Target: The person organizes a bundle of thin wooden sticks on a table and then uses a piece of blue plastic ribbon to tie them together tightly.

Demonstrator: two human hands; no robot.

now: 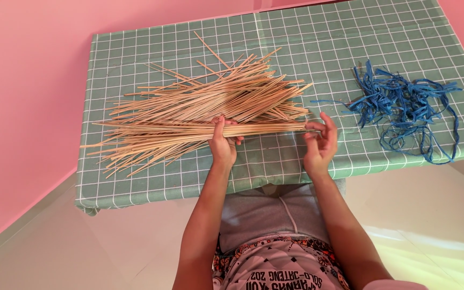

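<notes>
A bundle of thin tan sticks lies across the green checked table, pointing left to right. My left hand is closed around the middle of this bundle. At the bundle's right end, my right hand has its fingers curled against the stick tips. Behind the bundle spreads a larger loose pile of the same sticks.
A tangle of blue plastic strings lies on the right side of the table. Pink walls stand to the left and behind. The table's front edge runs just before my hands, with a pale floor below.
</notes>
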